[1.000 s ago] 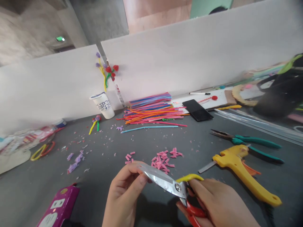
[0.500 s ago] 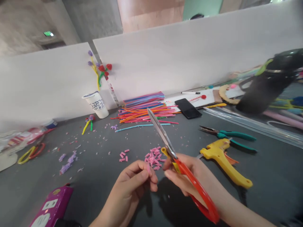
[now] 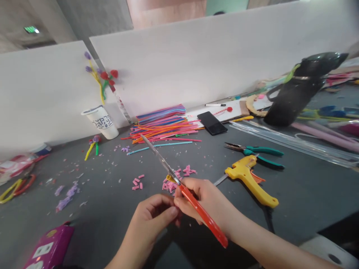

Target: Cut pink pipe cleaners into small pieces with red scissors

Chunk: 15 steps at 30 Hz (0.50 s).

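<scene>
My right hand (image 3: 206,200) grips scissors (image 3: 203,215) with red and yellow handles, their blades together and pointing up and away to the left. Pinched fingers close my left hand (image 3: 157,216), and its fingertips meet those of my right hand. A small pink pipe cleaner piece showed in that pinch half a second ago; fingers hide it now. Just beyond the hands lies a pile of short pink pipe cleaner pieces (image 3: 168,186), partly covered by the scissors. A few more pink pieces (image 3: 136,182) lie to its left.
Long pipe cleaners (image 3: 165,127) are stacked at the back beside a phone (image 3: 212,123) and a paper cup (image 3: 103,123). At right are a yellow glue gun (image 3: 249,181), pliers (image 3: 259,151) and a black jug (image 3: 297,93). A purple power strip (image 3: 50,246) sits front left.
The scissors have swung away from my left fingertips, and their tips now point up and left. My right hand has moved left to meet my left hand. The view has shifted right.
</scene>
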Each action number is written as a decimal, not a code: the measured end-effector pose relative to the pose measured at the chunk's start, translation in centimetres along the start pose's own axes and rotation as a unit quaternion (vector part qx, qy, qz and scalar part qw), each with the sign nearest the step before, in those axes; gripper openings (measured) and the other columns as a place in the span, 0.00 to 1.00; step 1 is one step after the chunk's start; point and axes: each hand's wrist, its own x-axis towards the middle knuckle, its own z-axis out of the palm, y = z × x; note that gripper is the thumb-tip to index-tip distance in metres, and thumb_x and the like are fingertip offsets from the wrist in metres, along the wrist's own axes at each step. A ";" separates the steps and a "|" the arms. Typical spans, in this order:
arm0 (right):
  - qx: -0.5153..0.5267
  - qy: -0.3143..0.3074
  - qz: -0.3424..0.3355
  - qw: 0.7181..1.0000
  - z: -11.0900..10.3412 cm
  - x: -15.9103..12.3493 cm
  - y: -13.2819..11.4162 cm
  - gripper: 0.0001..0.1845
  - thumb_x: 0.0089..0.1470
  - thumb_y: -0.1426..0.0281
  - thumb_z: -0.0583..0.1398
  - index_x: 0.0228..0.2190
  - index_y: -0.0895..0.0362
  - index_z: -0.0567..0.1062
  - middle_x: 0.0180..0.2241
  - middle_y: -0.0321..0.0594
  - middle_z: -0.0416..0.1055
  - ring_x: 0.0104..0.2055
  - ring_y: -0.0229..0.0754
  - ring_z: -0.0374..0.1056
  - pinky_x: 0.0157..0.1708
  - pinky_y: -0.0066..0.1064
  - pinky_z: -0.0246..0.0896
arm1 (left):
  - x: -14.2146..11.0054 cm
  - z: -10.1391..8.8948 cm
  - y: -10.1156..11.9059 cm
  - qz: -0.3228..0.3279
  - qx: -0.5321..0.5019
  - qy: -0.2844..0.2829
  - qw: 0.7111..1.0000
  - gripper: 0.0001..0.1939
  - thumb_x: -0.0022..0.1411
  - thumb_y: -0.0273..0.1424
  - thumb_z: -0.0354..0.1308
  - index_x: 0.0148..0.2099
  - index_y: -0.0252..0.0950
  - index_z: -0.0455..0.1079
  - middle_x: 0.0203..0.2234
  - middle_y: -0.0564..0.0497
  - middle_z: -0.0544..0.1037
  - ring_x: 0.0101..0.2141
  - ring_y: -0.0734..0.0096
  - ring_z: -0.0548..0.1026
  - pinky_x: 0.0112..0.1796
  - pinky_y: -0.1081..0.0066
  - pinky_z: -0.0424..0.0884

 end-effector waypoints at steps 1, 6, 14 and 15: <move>-0.014 0.007 -0.007 1.000 0.0 0.0 0.0 0.08 0.40 0.79 0.55 0.18 0.57 0.61 0.14 0.25 0.58 0.15 0.28 0.55 0.16 0.18 0.51 | 0.0 0.1 0.0 0.001 0.002 0.007 1.000 0.04 0.48 0.29 0.60 0.27 0.32 0.72 0.19 0.51 0.73 0.22 0.73 0.68 0.28 0.73 0.63; -0.173 0.085 -0.107 0.975 -0.9 -0.6 1.2 0.09 0.44 0.66 0.58 0.20 0.55 0.62 0.18 0.28 0.62 0.19 0.32 0.57 0.18 0.21 0.49 | 0.0 0.1 0.3 0.015 -0.047 0.072 0.996 0.04 0.47 0.29 0.60 0.27 0.32 0.71 0.19 0.51 0.73 0.22 0.73 0.68 0.28 0.73 0.63; -0.442 0.102 -0.159 0.877 -3.0 -2.1 3.1 0.17 0.45 0.54 0.58 0.26 0.55 0.64 0.21 0.33 0.65 0.21 0.37 0.60 0.20 0.26 0.50 | -0.2 -0.7 1.1 0.085 -0.128 0.146 0.977 0.02 0.51 0.28 0.58 0.27 0.36 0.68 0.21 0.55 0.71 0.24 0.78 0.66 0.28 0.78 0.62; -0.454 0.098 -0.158 0.871 -3.1 -2.3 3.4 0.17 0.45 0.54 0.57 0.26 0.55 0.64 0.22 0.34 0.66 0.22 0.37 0.61 0.20 0.26 0.50 | -0.2 -0.7 1.1 0.087 -0.133 0.145 0.976 0.02 0.51 0.28 0.58 0.27 0.35 0.68 0.21 0.55 0.71 0.24 0.79 0.66 0.28 0.79 0.62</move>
